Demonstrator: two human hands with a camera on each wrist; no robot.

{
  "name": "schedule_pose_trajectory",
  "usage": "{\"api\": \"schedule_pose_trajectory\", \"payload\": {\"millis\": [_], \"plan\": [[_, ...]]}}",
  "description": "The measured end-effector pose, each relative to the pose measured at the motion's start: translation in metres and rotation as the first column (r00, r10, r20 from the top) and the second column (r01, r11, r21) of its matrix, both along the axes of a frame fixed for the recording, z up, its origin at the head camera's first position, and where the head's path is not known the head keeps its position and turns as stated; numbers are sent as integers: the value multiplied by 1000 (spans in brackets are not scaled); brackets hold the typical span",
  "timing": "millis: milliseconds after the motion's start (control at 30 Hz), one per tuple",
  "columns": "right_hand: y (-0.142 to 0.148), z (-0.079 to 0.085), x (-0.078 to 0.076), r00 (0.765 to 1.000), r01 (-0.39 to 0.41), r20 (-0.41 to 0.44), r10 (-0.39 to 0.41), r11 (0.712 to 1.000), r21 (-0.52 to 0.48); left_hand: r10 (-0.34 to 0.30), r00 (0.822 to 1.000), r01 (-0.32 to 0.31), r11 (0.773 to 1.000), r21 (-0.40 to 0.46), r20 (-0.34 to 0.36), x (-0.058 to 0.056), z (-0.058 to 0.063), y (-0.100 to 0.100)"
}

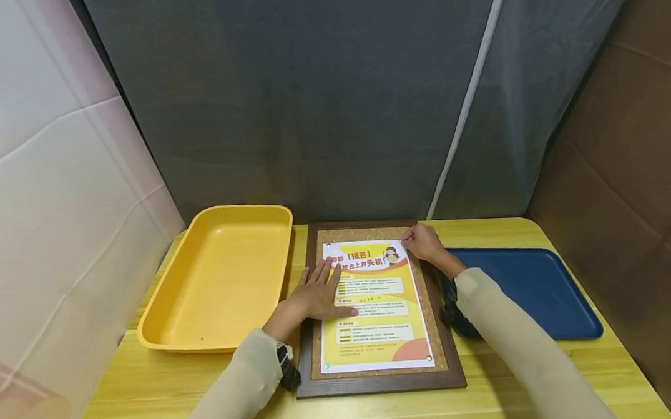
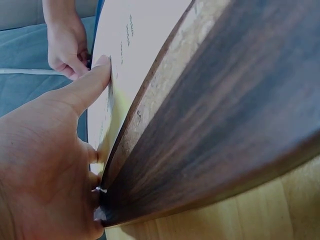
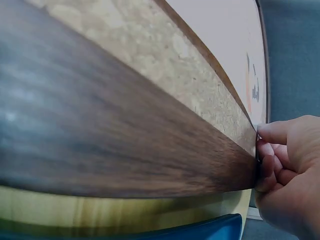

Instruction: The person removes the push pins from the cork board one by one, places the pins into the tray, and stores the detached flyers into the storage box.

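- Two hands are on a framed corkboard, which lies flat on the worktop, midway between its left and right edges and reaching to its back edge.
- The poster, yellow and white with printed text, lies on the cork, inside the dark wooden frame.
- Left hand: its grip is wide, palm down, fingers spread over the poster's left side, the wrist end crossing the frame's left side.
- Right hand: its grip is narrow, thumb and fingertips drawn together at the poster's top right corner; whether anything is held between them, I cannot tell.
- Small pins sit at the poster's other three corners.
- A yellow tray lies left of the board, by the worktop's left edge and toward its back left corner.
- A blue tray lies right of the board, near the worktop's right edge.
- Grey cloth hangs behind the back edge.
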State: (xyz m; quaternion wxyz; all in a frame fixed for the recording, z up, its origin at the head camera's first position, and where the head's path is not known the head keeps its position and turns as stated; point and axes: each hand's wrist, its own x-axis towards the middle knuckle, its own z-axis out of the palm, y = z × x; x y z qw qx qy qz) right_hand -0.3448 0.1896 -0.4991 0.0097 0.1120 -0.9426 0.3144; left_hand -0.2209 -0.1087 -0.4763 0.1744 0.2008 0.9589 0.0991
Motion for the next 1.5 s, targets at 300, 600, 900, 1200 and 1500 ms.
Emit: {"api": "schedule_pose_trajectory", "payload": {"millis": [300,600,900,1200,1500], "plan": [[-1,1,-4,999,20,37,-20,1000,-1,6,1000,-6,1000,-9,2,0,1,1],[0,1,-2,994,28,107,-24,999,-36,14,1000,-13,1000,-6,16,-1,0,3],[3,1,1,993,40,115,-28,994,-102,15,999,-13,1000,-29,53,-15,-24,2],[7,7,3,968,99,245,-47,974,-203,31,997,-29,999,-34,76,-12,-19,3],[13,10,5,968,70,249,-12,971,-229,46,994,-40,997,-64,101,-20,-28,5]]}}
